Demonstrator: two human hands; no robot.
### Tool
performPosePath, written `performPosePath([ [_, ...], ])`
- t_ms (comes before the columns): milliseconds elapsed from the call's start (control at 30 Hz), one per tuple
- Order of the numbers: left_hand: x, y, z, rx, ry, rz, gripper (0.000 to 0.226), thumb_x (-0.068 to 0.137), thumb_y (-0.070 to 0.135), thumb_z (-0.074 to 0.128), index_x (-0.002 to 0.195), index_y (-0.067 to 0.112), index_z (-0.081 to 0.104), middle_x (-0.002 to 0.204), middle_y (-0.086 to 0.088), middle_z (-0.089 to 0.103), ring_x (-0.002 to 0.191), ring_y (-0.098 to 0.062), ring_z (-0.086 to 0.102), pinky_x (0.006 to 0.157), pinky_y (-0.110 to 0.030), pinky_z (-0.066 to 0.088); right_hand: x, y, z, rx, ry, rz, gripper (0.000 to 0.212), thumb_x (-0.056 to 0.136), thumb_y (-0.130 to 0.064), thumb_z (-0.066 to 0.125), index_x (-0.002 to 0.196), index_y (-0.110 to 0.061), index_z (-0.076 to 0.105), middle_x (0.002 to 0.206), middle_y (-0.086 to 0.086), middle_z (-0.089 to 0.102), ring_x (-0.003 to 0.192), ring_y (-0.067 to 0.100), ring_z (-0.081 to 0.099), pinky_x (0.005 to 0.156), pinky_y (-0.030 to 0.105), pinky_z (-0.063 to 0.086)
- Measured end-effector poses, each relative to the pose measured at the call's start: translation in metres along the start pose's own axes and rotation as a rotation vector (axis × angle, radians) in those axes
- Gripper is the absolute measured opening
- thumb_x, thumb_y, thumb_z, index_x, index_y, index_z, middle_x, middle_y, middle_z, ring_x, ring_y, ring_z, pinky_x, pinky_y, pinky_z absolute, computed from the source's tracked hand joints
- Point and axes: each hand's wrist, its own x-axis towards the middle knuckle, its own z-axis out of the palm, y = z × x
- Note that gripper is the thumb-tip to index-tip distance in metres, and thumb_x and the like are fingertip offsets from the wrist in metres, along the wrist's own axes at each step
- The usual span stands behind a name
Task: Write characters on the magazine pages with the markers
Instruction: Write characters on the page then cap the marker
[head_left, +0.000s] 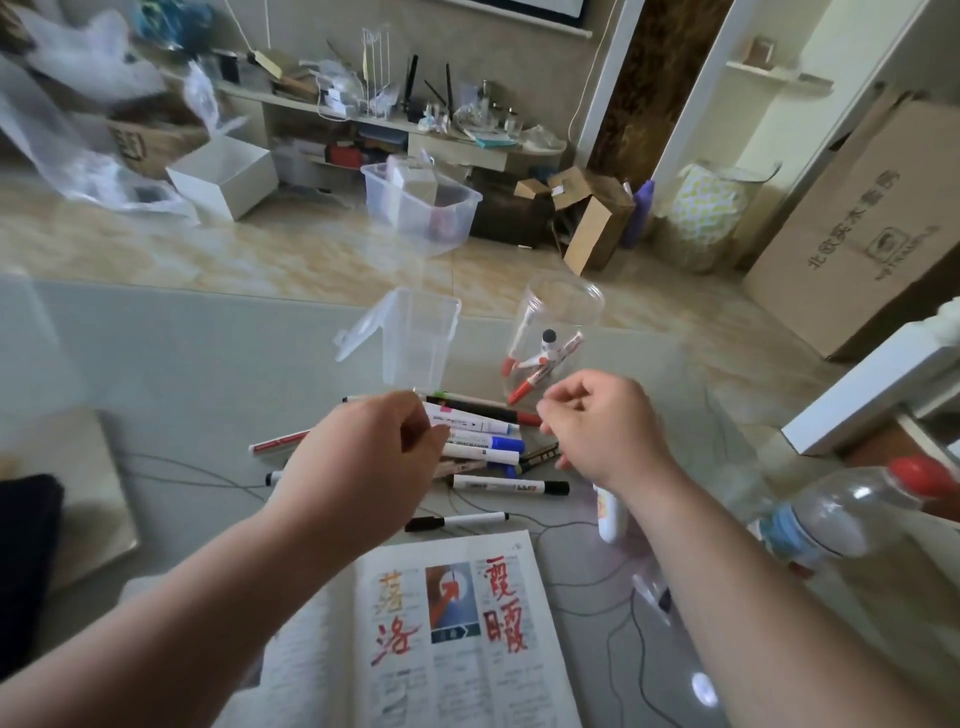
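Observation:
An open magazine (457, 639) lies at the near edge of the glass table, with large red and orange characters written on its right page. Beyond it is a loose pile of markers (488, 441) with blue, black and red caps. My left hand (363, 462) hovers over the left of the pile, fingers bent down onto the markers; what it grips is hidden. My right hand (602, 431) is above the right of the pile, fingers curled, nothing visible in them. A thin black marker (457, 521) lies alone just beyond the magazine.
A clear jar (561, 322) holding red markers and an empty clear box with a hinged lid (415, 338) stand beyond the pile. A water bottle (852, 514) lies at the right, a small white bottle (610, 514) under my right wrist. Cardboard boxes and bins crowd the floor.

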Motion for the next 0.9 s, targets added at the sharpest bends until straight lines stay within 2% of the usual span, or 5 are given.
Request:
performPosePath([
  [100, -0.023, -0.015, -0.014, 0.027, 0.010, -0.010, 0.036, 0.091, 0.037, 0.063, 0.063, 0.018, 0.051, 0.055, 0.001, 0.055, 0.050, -0.013, 0.047, 0.052, -0.033, 0.042, -0.028, 0.008, 0.026, -0.116, -0.188, 0.048, 0.004, 0.083, -0.025, 0.068, 0.079, -0.024, 0.069, 0.071, -0.009, 0.070, 0.066, 0.018, 0.070, 0.068, 0.038, 0.061],
  [200, -0.050, -0.033, -0.028, 0.065, -0.004, -0.044, 0.034, 0.089, 0.036, 0.065, 0.062, 0.019, 0.051, 0.052, 0.001, 0.053, 0.048, -0.012, 0.044, 0.052, -0.032, 0.041, -0.051, 0.016, 0.044, -0.334, -0.310, -0.034, 0.005, 0.085, -0.028, 0.063, 0.088, -0.027, 0.068, 0.082, -0.012, 0.069, 0.078, 0.012, 0.064, 0.069, 0.026, 0.053],
  [300, -0.079, -0.050, -0.035, 0.073, 0.005, -0.110, 0.032, 0.088, 0.039, 0.066, 0.064, 0.021, 0.055, 0.055, 0.003, 0.057, 0.053, -0.012, 0.051, 0.055, -0.031, 0.045, -0.058, 0.024, 0.051, -0.485, -0.271, -0.167, 0.009, 0.095, -0.023, 0.060, 0.096, -0.025, 0.068, 0.091, -0.008, 0.069, 0.075, 0.010, 0.057, 0.059, 0.018, 0.040],
  [467, -0.093, -0.052, -0.028, 0.093, -0.118, -0.144, 0.032, 0.090, 0.043, 0.063, 0.067, 0.023, 0.055, 0.062, 0.007, 0.059, 0.057, -0.006, 0.053, 0.051, -0.024, 0.037, -0.037, 0.051, 0.062, -0.583, -0.205, -0.185, 0.020, 0.093, -0.018, 0.058, 0.109, -0.024, 0.069, 0.116, -0.005, 0.067, 0.098, 0.023, 0.065, 0.085, 0.041, 0.055],
  [900, -0.084, -0.052, -0.017, 0.165, -0.254, -0.094, 0.027, 0.093, 0.043, 0.059, 0.073, 0.025, 0.057, 0.067, 0.009, 0.060, 0.063, -0.005, 0.052, 0.054, -0.025, 0.039, -0.026, 0.064, 0.069, -0.661, -0.239, -0.181, 0.031, 0.089, -0.009, 0.057, 0.114, -0.025, 0.065, 0.120, -0.001, 0.062, 0.100, 0.028, 0.063, 0.089, 0.045, 0.054],
])
